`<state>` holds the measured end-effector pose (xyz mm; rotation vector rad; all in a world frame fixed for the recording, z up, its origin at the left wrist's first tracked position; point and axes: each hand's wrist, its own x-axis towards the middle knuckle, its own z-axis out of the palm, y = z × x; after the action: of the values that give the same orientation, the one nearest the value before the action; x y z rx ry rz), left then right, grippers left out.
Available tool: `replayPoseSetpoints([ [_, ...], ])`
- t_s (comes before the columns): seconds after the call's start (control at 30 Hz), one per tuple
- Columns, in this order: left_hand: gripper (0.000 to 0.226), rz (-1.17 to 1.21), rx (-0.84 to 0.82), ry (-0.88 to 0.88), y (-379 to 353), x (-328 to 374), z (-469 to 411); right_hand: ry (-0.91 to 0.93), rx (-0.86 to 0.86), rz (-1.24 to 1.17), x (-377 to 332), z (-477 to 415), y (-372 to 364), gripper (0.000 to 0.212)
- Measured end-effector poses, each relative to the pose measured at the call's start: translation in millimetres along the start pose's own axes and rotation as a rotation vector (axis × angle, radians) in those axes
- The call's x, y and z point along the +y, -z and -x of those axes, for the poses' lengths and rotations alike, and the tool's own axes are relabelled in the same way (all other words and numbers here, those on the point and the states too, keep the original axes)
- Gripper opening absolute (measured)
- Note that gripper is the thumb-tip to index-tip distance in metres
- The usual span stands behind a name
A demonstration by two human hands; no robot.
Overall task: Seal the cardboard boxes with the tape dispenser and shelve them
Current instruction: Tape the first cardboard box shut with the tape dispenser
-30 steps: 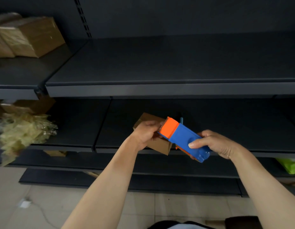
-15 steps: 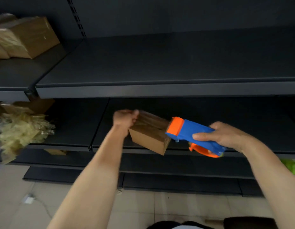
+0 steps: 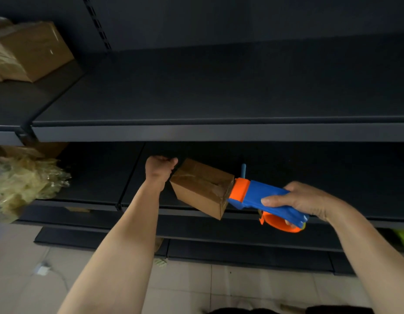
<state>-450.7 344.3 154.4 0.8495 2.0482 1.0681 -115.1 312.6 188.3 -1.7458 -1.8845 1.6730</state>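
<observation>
A small brown cardboard box (image 3: 200, 189) hangs tilted in the air in front of the lower shelf (image 3: 287, 215). Shiny tape runs along its top. My left hand (image 3: 160, 169) grips the box's far left end, with the fingers hidden behind it. My right hand (image 3: 306, 202) grips the blue and orange tape dispenser (image 3: 260, 196) by its handle. The dispenser's orange head presses against the box's right end. The orange tape roll holder hangs below my right hand.
Taped brown boxes (image 3: 35, 51) sit on the upper shelf at far left. The wide dark upper shelf (image 3: 219, 132) juts out above my hands. A wad of crumpled clear plastic (image 3: 26, 180) lies at left. A green thing (image 3: 403, 239) shows at the right edge.
My left hand shifted from the box's top to its far left end and lifted it. The dispenser slid along the box's top to its right end.
</observation>
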Motion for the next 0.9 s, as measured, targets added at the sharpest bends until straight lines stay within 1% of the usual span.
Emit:
replayPoseSetpoints([
  [0.07,0.014,-0.018,-0.009,0.015,-2,-3,-2,-0.02,0.01,-0.007,1,-4,-2,0.069],
  [0.13,0.013,-0.018,-0.007,0.036,-6,-7,-2,-0.043,0.023,-0.003,2,-7,-3,0.065],
  [0.23,0.015,0.083,-0.03,0.133,-9,-12,-4,-0.055,0.02,-0.004,4,-13,-8,0.068],
  [0.3,0.015,0.122,-0.046,0.187,-9,-13,-4,-0.059,0.02,-0.008,6,-17,-12,0.063],
  [0.33,0.014,0.13,-0.041,0.19,-8,-13,-5,-0.061,0.02,-0.011,6,-18,-13,0.061],
  [0.4,0.013,0.1,0.011,0.142,-9,-15,-5,-0.063,0.015,-0.008,7,-20,-16,0.064],
  [0.47,0.02,-0.012,0.082,0.054,-11,-18,-1,-0.066,0.009,-0.009,10,-22,-18,0.063],
  [0.53,0.025,-0.077,0.112,-0.029,-14,-23,4,-0.067,0.01,-0.016,13,-23,-18,0.059],
  [0.6,0.024,-0.112,0.127,-0.11,-14,-22,7,-0.061,0.006,-0.021,13,-24,-18,0.059],
  [0.67,0.023,-0.2,0.164,-0.203,-13,-14,11,-0.058,-0.002,-0.021,11,-25,-18,0.058],
  [0.73,0.021,-0.422,0.162,-0.313,-17,-3,17,-0.057,-0.007,-0.021,10,-26,-18,0.056],
  [0.8,0.042,-0.748,0.123,-0.376,-28,5,28,-0.06,0.001,-0.026,9,-26,-18,0.057],
  [0.83,0.055,-0.85,0.098,-0.37,-35,6,32,-0.06,0.001,-0.032,9,-26,-19,0.06],
  [0.9,0.077,-0.925,0.018,-0.303,-46,4,38,-0.061,0.003,-0.043,11,-27,-20,0.064],
])
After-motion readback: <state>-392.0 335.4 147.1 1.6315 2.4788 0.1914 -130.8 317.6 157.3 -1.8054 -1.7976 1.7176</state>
